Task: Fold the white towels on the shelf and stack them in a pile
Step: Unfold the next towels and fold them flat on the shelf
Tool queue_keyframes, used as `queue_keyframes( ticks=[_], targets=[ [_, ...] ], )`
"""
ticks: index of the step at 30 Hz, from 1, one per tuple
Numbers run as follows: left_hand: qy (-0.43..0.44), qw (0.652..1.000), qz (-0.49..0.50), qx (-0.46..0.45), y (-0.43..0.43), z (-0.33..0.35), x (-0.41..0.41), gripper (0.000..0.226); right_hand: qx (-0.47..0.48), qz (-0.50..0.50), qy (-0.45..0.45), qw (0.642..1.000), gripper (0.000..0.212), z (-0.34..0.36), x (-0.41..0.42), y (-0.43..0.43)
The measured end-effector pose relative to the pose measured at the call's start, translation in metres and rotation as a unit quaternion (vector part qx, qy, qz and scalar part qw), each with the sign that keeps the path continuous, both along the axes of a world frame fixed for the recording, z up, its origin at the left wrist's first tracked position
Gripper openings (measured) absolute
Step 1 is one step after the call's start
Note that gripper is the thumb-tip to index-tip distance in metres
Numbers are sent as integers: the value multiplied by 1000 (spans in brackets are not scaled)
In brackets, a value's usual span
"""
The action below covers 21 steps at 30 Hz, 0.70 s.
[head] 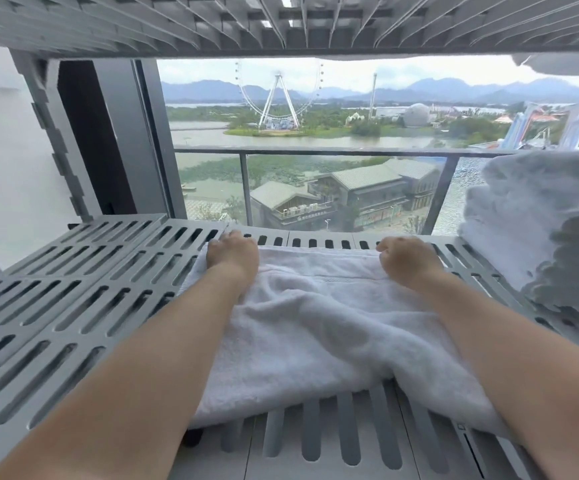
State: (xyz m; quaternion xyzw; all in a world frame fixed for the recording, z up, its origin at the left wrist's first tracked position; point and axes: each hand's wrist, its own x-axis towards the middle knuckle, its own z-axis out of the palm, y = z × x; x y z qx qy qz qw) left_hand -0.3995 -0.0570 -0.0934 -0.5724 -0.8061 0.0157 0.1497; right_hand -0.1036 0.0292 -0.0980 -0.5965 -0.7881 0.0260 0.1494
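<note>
Left end: grey slotted shelf [73, 306], slats bare there, and a second slotted deck [281, 19] overhead across the full width. Next we have the left hand [231, 252] on the far left corner of the towel, left forearm [163, 341] running along the towel's left edge. Its fingers [224, 239] are curled down and pressed together, pinching that corner at the far side of the shelf. The fingertips sit behind the knuckles, so we can't tell how deep the grip goes. Behind the shelf, outside: a ferris wheel [278, 95] and a balcony railing [315, 151]. Centre: the white towel [315, 327] lies spread on the shelf between both arms. Its far edge is straight between the two hands, the middle is rumpled, and the near edge is close to the shelf front. Its near right part passes under the right forearm [489, 341]. The right hand [407, 261] is on the far right corner, fingers [390, 245] curled and bunched, pinching the towel edge; tips hidden here too. Right end, same shelf: pile of folded white towels [537, 230], near the right hand but apart from the spread towel, with slats showing between. Top right, just under the upper deck: a white cloth edge [565, 64]; we can't tell what it is.
</note>
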Motion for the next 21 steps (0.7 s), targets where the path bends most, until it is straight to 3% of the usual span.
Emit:
queue_keyframes(
  ticks=[5, 10, 15, 18, 21],
  targets=[
    [-166, 986, 0, 10, 15, 4, -18, 21, -24, 36, -21, 999, 33, 5, -1, 21],
    [-106, 977, -24, 185, 9, -26, -23, 14, 44, 76, 54, 995, 12, -15, 3, 26],
    [-52, 959, -28, 277, 9, -22, -24, 13, 183, 97, 142, 968, 7, -11, 10, 27],
    [-27, 958, -23, 284, 9, -22, -23, 11, 253, 85, 121, 956, 5, -13, 12, 25],
    [-44, 976, -25, 213, 16, -22, -24, 16, 322, 57, 69, 942, 8, -14, 10, 21]
  ],
)
